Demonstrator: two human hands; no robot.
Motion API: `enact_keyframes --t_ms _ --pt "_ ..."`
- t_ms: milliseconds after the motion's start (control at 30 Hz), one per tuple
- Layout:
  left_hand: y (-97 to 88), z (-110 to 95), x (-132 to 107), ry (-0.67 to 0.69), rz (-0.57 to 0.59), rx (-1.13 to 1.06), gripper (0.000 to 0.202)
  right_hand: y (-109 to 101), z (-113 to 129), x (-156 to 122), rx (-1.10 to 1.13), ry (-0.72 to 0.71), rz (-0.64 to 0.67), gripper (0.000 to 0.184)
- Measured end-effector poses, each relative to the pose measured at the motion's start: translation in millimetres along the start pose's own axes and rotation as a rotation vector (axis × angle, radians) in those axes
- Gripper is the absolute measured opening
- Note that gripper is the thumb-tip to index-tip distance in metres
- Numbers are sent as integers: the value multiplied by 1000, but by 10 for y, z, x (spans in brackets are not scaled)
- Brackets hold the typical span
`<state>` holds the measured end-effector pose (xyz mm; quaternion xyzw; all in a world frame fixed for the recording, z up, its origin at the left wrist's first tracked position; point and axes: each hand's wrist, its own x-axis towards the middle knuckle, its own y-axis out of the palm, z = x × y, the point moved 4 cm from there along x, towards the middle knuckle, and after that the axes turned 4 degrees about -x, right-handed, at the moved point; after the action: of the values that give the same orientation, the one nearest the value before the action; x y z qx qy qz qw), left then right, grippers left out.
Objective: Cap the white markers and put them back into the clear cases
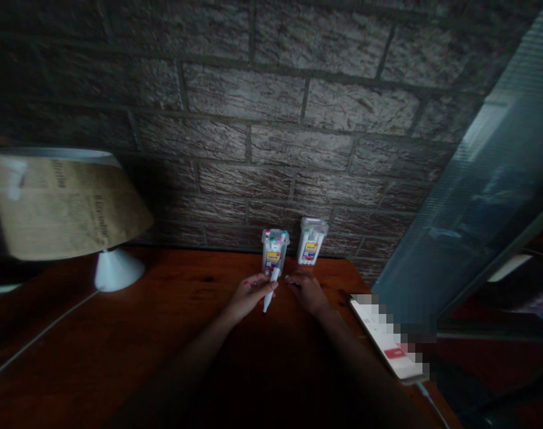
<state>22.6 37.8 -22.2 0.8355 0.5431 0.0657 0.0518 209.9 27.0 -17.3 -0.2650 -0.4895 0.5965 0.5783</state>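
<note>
A white marker (270, 292) slants between the thumb and fingers of my left hand (249, 296), which is closed on it. Close by on the right, my right hand (308, 291) has its fingers curled together. A small pale spot shows at its fingertips, too dim to tell what they hold, if anything. Just beyond my left hand stands a clear plastic case (275, 250) with several markers in it, their ends in different colours. Behind my right hand, a second clear case (311, 243) holds more white markers, upright against the wall.
A lamp (66, 208) with a printed shade stands at the left, its cord (39, 342) running over the wooden table (182, 310). A phone or tablet (387, 342) with a lit screen lies at the right edge, a cable attached. A brick wall (275, 143) closes the back.
</note>
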Motion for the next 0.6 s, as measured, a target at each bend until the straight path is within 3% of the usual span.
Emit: enact_keyframes --t_ms 267,600 --pt "8 -3 4 70 22 47 52 -12 -64 -90 -47 167 24 23" --pt "-45 29 40 123 -11 124 44 -71 -116 -67 71 176 -12 23"
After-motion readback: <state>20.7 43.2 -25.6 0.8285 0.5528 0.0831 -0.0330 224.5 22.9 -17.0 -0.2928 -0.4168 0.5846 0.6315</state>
